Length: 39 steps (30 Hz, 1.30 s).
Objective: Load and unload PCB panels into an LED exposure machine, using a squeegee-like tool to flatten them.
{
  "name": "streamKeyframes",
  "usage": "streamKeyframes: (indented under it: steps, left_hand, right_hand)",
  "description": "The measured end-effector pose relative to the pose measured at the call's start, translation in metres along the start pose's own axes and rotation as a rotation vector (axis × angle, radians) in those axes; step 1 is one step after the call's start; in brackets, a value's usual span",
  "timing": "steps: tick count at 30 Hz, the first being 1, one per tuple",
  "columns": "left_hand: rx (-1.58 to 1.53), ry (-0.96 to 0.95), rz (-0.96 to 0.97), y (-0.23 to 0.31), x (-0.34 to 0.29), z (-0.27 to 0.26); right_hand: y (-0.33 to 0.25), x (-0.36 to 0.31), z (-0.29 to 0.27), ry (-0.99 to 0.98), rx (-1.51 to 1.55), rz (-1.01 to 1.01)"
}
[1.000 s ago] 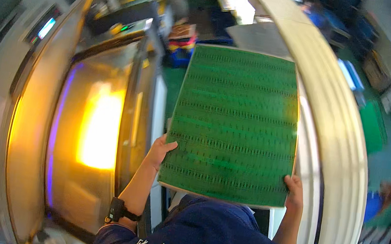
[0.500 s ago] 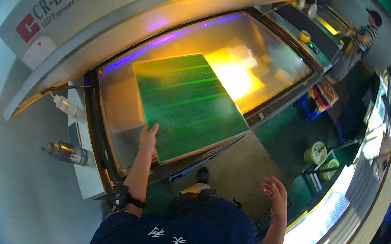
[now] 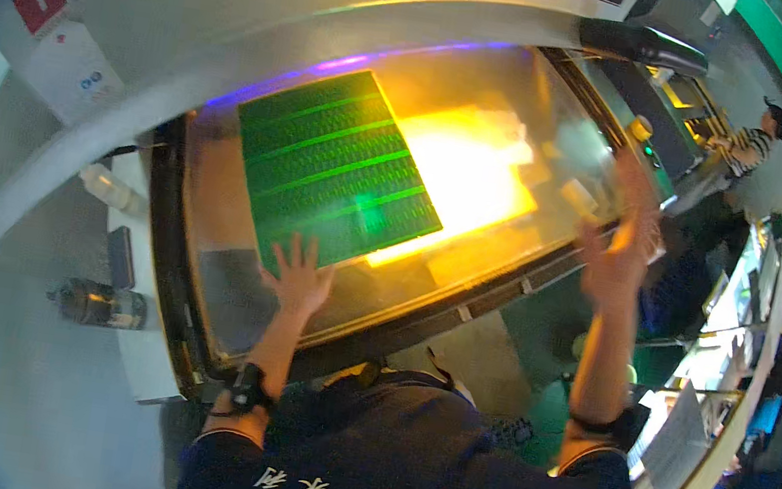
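A green panel [image 3: 336, 171] lies flat on the glass bed [image 3: 374, 288] of a large exposure machine [image 3: 275, 5], toward the bed's left half, its long edges running away from the person. Bright yellow light glows under the glass just right of the panel, and a violet line of light runs along the far edge of the bed.

The left hand [image 3: 297, 276] rests at the panel's near edge, fingers [image 3: 294, 252] spread wide and flat, tips touching or just overlapping the edge; it grips nothing. A dark watch [image 3: 246, 391] sits on that wrist.

The right hand [image 3: 622, 241] is raised in the air above the right end of the bed, well apart from the panel, fingers open and spread, empty. It is blurred.

On the pale ledge left of the bed stand a dark bottle [image 3: 99, 304], lying on its side, a clear bottle [image 3: 111, 191] and a small dark flat object [image 3: 121, 256]. Another person [image 3: 749, 146] stands far off at the upper right beside other machines.
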<state>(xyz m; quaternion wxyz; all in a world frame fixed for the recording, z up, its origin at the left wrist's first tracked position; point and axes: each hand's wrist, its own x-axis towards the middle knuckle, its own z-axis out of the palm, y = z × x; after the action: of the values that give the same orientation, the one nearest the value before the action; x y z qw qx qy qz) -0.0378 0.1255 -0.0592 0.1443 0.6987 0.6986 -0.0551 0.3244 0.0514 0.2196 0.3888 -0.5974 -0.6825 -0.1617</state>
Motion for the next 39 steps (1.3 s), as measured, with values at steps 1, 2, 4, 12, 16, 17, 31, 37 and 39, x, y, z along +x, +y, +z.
streamKeyframes:
  steps: [1,2,4,12,16,17,31,37,39]
  left_hand:
    - [0.013,0.010,-0.003,0.000,0.005,0.010]
    - [0.008,0.061,0.046,-0.003,0.007,0.018]
    - [0.013,0.120,0.074,-0.011,0.012,0.029]
    - [0.077,0.151,0.114,-0.026,0.020,0.036]
    - [0.123,0.313,0.140,-0.021,0.012,0.038]
    - [0.059,0.155,0.075,-0.001,0.002,0.027]
    - [-0.544,-0.396,1.132,0.183,-0.077,0.014]
    - [-0.042,0.101,0.377,0.135,0.018,0.053]
    - [0.038,0.216,0.395,0.142,0.011,0.070]
  right_hand:
    - [0.011,0.030,-0.006,0.210,0.101,-0.107]
    - [0.009,0.065,-0.019,0.271,0.009,-0.198]
    - [0.016,0.127,-0.036,0.249,-0.060,-0.283]
    - [0.042,0.122,-0.030,0.183,-0.135,-0.265]
    - [0.050,0.043,-0.027,-0.007,-0.122,-0.177]
    - [0.055,0.018,-0.027,-0.009,-0.139,-0.182]
    - [0.124,-0.267,0.097,-1.224,-0.349,-0.020]
    - [0.123,-0.272,0.108,-1.290,-0.282,0.017]
    - [0.131,-0.278,0.110,-1.316,-0.287,0.023]
